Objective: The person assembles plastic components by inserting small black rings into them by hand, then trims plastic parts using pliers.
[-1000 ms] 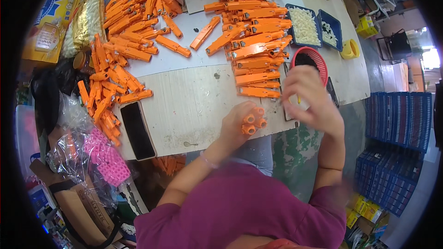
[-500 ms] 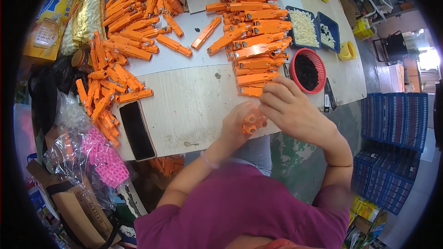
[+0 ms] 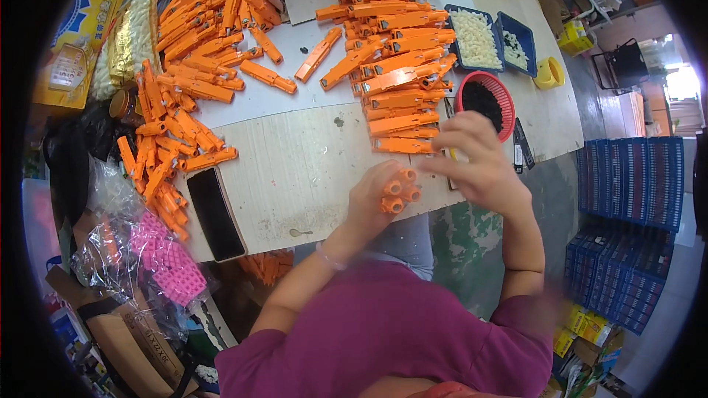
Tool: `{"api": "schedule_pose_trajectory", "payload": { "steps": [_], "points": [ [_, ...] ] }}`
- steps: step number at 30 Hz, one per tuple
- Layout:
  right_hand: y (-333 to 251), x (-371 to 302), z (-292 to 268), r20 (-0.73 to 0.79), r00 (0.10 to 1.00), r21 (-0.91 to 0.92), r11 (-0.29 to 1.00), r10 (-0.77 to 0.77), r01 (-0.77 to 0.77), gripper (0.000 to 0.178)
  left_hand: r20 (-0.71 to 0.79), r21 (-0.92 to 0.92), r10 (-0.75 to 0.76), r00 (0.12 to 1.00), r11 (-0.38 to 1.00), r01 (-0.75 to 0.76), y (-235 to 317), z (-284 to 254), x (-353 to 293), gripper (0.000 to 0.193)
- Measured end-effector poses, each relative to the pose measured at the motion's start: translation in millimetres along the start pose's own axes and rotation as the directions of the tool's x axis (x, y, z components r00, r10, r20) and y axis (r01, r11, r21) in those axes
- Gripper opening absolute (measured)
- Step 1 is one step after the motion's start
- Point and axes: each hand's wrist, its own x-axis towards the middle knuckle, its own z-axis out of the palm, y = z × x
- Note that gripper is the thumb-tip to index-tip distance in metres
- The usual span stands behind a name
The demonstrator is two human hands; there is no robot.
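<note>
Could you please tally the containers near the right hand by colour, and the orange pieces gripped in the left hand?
Dark blue rectangular plastic trays: 2
Red round plastic basket of black bits: 1
Yellow plastic cup: 1
Orange plastic pieces bundled in the left hand: about 4 ends show
Total: 4 containers, plus roughly 4 held pieces; the right hand looks empty.

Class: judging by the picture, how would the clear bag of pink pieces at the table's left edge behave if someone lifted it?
The clear bag of pink pieces looks crinkled and slumped, so it would probably sag and flop. Its loose small contents would likely shift. The glossy film may feel slippery.
</note>
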Motion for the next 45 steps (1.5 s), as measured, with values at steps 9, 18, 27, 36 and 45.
{"api": "schedule_pose_trajectory", "payload": {
  "steps": [9,18,27,36,45],
  "points": [
    [83.6,-72.1,0.9,-0.328,0.775,-0.226,0.752,0.540,-0.619,0.015,0.023,-0.006,-0.015,1.000,1.000,0.015,2.0,-0.6,1.4,0.061],
    [108.2,-82.1,36.2,-0.200,0.776,-0.371,0.687,0.598,-0.625,0.013,0.057,-0.019,-0.077,0.995,0.997,0.078,0.7,1.5,-1.5,0.062],
    [100.5,-66.6,35.5,-0.247,0.806,-0.382,0.711,0.538,-0.591,0.010,0.025,-0.009,-0.048,0.999,0.999,0.048,0.2,1.4,-2.1,0.063],
    [-29.0,4.2,9.7,-0.150,0.985,0.069,0.995,0.084,-0.074,0.012,-0.003,-0.001,-0.014,1.000,1.000,0.014,-0.5,0.3,0.6,0.064],
    [-35.0,9.5,21.1,0.068,0.981,-0.354,0.915,-0.180,0.192,0.019,-0.027,-0.056,-0.019,0.999,0.998,0.017,0.5,0.2,-0.1,0.067]
  ]
}}
